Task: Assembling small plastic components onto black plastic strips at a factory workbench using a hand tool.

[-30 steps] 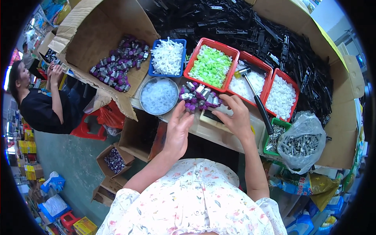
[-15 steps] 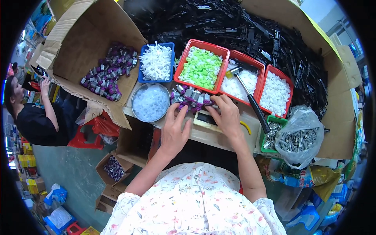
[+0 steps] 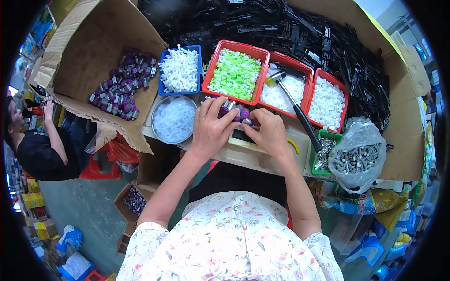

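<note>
My left hand and my right hand meet at the front of the workbench, over a small heap of purple and silver parts. Both hands have their fingers curled on those parts; the fingertips touch a purple piece between them. A small black and cream fixture lies under my right hand, mostly hidden. Just beyond the hands stands a red tray of green pieces.
A blue tray of white parts, a round metal bowl, two red trays of white pieces, a hammer, a bag of metal pins, a carton with purple parts, black parts piled behind. A person stands left.
Both hands have drawn together over the purple parts, the left one moving right and closing its fingers. The view has shifted slightly down.
</note>
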`<state>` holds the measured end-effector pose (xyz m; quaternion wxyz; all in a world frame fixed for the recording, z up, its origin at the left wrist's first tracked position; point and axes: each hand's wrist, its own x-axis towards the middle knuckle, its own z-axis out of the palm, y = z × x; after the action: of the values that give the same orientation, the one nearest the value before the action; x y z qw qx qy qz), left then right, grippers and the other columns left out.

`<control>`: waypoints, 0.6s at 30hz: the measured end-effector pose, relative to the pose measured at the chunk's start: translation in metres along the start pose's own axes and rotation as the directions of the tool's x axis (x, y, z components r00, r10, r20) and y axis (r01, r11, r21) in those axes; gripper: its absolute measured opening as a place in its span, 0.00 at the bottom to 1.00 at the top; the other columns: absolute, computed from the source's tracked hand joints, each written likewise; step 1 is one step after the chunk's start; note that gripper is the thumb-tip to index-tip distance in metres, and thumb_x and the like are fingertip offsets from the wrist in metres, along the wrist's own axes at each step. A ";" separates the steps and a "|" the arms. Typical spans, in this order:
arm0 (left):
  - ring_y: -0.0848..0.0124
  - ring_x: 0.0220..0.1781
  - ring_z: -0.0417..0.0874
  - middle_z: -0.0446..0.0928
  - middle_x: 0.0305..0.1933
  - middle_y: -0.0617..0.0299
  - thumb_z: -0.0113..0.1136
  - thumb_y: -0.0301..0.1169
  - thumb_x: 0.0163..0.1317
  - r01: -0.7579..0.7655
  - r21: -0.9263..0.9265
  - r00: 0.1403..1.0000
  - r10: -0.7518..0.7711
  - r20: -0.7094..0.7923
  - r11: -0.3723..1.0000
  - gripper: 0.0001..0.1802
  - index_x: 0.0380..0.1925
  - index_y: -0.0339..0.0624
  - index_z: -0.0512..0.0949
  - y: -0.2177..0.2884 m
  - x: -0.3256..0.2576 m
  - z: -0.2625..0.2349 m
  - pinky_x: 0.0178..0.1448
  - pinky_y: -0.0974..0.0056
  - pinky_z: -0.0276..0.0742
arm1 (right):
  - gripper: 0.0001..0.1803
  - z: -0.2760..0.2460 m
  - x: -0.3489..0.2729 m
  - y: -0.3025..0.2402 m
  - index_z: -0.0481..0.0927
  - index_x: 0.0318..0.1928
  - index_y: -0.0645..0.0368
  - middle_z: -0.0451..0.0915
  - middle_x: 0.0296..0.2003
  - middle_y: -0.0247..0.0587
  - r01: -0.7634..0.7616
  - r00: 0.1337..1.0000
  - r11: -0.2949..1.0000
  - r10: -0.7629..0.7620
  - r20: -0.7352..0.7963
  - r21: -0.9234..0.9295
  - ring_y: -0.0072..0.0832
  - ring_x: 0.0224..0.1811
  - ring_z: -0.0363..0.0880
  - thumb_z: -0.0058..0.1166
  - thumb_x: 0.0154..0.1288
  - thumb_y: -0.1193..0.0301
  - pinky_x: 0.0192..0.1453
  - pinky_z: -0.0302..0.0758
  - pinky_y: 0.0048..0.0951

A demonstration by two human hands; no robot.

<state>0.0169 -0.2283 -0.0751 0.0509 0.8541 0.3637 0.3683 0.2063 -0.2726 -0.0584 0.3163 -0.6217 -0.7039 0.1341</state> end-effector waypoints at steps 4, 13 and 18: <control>0.54 0.63 0.71 0.73 0.60 0.55 0.73 0.35 0.51 0.008 0.001 1.000 -0.008 -0.009 1.000 0.20 0.47 0.49 0.84 0.000 0.000 0.004 0.60 0.52 0.69 | 0.14 -0.013 0.003 0.004 0.82 0.37 0.65 0.80 0.30 0.40 -0.147 0.976 0.968 0.109 0.187 0.203 0.28 0.29 0.80 0.70 0.54 0.70 0.34 0.75 0.31; 0.56 0.56 0.76 0.78 0.53 0.56 0.72 0.33 0.54 -0.014 -0.047 0.991 0.007 -0.137 0.999 0.19 0.47 0.45 0.85 0.022 0.006 -0.019 0.56 0.53 0.72 | 0.15 -0.020 -0.018 0.016 0.86 0.46 0.63 0.78 0.43 0.35 -0.107 0.993 0.760 0.117 0.027 0.642 0.20 0.42 0.74 0.69 0.58 0.75 0.39 0.68 0.20; 0.74 0.37 0.79 0.83 0.36 0.63 0.68 0.37 0.65 0.552 -0.803 0.800 -0.414 0.435 0.224 0.13 0.46 0.43 0.85 0.048 -0.011 -0.026 0.39 0.68 0.72 | 0.18 -0.011 -0.027 -0.004 0.86 0.48 0.63 0.76 0.47 0.40 0.027 0.996 0.615 0.049 -0.072 0.788 0.26 0.50 0.74 0.71 0.55 0.76 0.49 0.72 0.22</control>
<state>0.0223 -0.2756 -0.0459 0.6388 0.5491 0.3458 0.4134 0.2101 -0.3019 -0.0556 0.5862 -0.4295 -0.5557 0.4040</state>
